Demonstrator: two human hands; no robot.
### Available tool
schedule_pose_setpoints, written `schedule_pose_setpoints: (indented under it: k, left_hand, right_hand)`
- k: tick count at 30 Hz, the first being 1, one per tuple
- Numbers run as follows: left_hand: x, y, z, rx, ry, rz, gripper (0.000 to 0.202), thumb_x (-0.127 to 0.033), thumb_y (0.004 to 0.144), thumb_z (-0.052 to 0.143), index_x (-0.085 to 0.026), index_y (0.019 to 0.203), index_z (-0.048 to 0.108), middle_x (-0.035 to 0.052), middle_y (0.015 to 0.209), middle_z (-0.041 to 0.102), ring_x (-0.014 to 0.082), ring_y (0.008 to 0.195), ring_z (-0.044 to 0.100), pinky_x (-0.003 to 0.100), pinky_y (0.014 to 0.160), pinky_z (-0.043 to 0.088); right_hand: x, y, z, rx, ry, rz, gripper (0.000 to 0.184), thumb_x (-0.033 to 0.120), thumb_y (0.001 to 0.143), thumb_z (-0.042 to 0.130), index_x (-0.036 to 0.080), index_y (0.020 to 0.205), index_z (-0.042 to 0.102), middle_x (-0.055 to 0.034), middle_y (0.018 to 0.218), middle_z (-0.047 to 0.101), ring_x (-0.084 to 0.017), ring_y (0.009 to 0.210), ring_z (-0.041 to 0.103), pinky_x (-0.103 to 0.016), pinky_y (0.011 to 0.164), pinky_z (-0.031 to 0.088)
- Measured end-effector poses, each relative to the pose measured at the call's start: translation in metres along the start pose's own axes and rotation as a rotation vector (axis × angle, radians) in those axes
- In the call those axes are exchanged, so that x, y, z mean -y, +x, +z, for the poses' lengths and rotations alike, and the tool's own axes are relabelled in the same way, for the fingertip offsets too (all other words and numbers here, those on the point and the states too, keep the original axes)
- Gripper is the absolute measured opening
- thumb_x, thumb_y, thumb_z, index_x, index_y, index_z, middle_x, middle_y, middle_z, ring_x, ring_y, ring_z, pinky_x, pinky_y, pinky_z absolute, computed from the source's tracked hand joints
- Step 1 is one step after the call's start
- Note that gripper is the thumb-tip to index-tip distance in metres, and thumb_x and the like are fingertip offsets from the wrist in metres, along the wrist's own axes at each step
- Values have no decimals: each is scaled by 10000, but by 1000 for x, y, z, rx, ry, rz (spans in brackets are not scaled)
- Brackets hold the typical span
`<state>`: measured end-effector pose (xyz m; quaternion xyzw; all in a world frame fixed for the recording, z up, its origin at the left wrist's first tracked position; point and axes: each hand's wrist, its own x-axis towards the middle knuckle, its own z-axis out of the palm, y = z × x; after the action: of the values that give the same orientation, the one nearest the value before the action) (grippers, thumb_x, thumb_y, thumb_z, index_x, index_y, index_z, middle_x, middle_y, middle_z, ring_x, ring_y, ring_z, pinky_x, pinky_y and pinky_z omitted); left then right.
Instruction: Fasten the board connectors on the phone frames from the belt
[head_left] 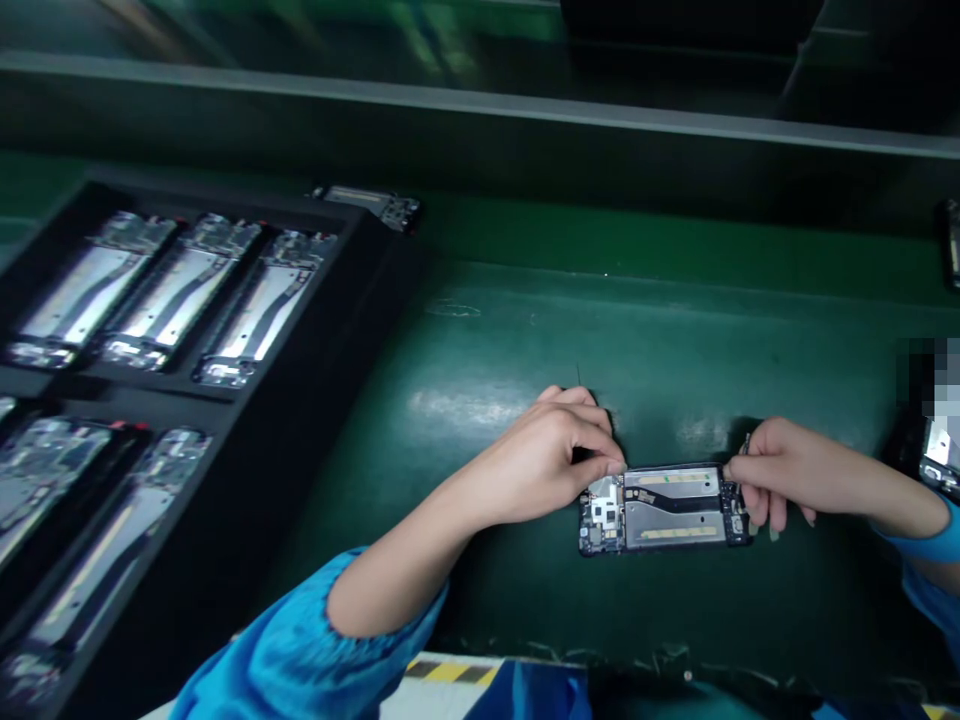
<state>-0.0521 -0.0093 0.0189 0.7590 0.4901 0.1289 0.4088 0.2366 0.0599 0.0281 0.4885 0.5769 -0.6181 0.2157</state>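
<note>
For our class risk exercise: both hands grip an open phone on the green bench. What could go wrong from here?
1. The left hand and right hand are bare on the open phone; fingers may smudge or strain its exposed parts.
2. A second phone sits at the far edge of the tray and might slide off.

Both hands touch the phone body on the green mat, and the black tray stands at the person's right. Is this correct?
No: the head view shows the black tray at the person's left. Left hand and right hand do touch the phone body.
</note>
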Motion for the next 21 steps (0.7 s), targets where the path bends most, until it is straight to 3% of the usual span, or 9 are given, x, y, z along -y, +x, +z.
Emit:
schedule_pose_setpoints:
  k: [10, 21]
  left_hand:
    - [-7, 8, 0, 54, 42, 6, 127, -237, 921, 675, -291, 882, 783, -22, 870, 728, 186, 883, 511, 338, 827, 301]
    - [-3, 8, -3, 71, -26, 22, 121, -235, 913, 689, -290, 873, 789, -25, 866, 743, 188, 911, 528, 352, 895, 304]
  right_hand:
    - [1, 2, 3, -25, 48, 14, 335, 271, 835, 557, 146, 553, 689, -119, 642, 729, -199, 554, 720, -131, 308, 389]
    - [-2, 4, 3, -25, 58, -21, 330, 261, 836, 543, 150, 566, 697, -118, 631, 728, -214, 582, 734, -133, 315, 409]
